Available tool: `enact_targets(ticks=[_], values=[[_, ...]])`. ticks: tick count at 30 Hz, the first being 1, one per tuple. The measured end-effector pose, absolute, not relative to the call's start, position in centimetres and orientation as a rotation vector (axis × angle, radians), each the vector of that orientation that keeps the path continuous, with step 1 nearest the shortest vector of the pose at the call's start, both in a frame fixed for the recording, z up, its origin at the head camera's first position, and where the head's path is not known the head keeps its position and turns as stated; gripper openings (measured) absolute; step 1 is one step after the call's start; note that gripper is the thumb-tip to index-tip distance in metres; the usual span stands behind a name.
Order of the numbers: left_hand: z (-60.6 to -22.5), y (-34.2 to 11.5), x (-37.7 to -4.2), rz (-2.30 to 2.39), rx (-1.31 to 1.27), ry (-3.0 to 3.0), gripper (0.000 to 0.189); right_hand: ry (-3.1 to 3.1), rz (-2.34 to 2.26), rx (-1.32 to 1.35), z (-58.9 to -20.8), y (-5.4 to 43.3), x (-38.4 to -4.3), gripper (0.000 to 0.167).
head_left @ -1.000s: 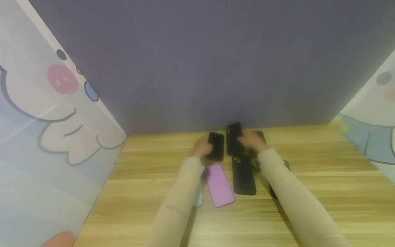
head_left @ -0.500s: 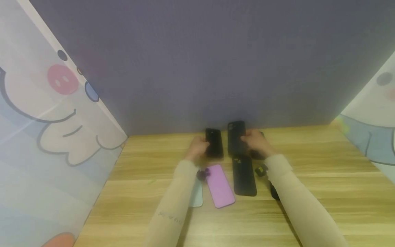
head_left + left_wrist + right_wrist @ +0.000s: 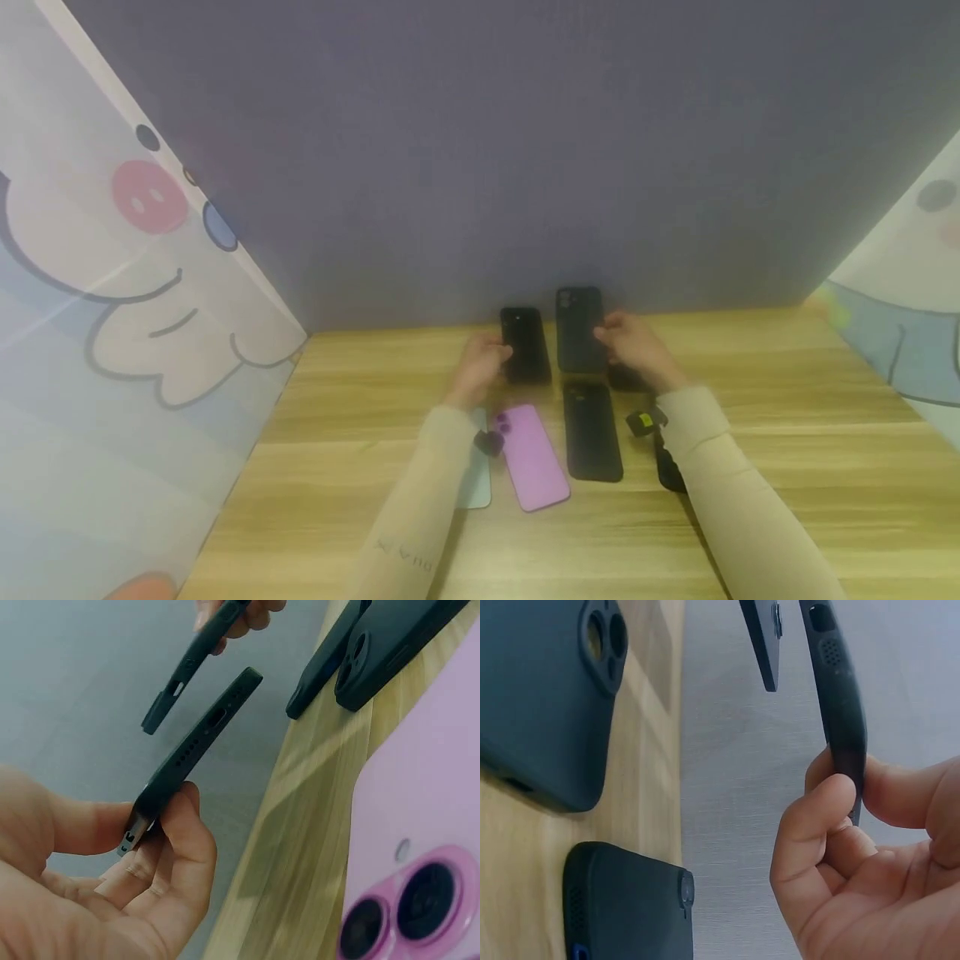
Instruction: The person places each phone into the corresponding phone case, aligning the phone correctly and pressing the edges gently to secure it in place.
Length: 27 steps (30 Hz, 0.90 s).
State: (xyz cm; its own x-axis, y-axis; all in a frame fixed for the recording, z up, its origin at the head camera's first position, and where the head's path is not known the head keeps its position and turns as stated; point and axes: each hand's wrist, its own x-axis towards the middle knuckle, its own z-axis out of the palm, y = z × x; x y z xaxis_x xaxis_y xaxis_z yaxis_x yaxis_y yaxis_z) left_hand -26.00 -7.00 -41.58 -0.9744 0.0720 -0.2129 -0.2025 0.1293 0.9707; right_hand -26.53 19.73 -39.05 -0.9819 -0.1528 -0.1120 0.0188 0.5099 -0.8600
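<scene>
My left hand pinches a black phone by its near-left side, thumb on one face and curled fingers on the other. In the left wrist view the edge of this phone shows a charging port and a row of small holes. To the right, my right hand grips a thin black phone case along its right side. In the right wrist view, cutouts show in the end of the case. Phone and case are held up, apart, with a narrow gap between them.
On the wooden table lie a purple phone, a black phone case and a pale blue phone partly under the left sleeve. Another dark case lies beneath the right hand. A grey wall stands behind.
Both hands have kept their hold and shifted slightly outward, the right hand farther. The phone and the case have risen a little, and the case is turned more face-on to the head view.
</scene>
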Motion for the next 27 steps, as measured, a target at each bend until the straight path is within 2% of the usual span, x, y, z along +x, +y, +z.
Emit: enact_targets(ticks=[27], values=[[-40.4,-6.2,-25.3,2.059,-0.067,2.145,0.042,2.551,-1.528,-0.19,-37.4,20.4,-26.2,0.054]])
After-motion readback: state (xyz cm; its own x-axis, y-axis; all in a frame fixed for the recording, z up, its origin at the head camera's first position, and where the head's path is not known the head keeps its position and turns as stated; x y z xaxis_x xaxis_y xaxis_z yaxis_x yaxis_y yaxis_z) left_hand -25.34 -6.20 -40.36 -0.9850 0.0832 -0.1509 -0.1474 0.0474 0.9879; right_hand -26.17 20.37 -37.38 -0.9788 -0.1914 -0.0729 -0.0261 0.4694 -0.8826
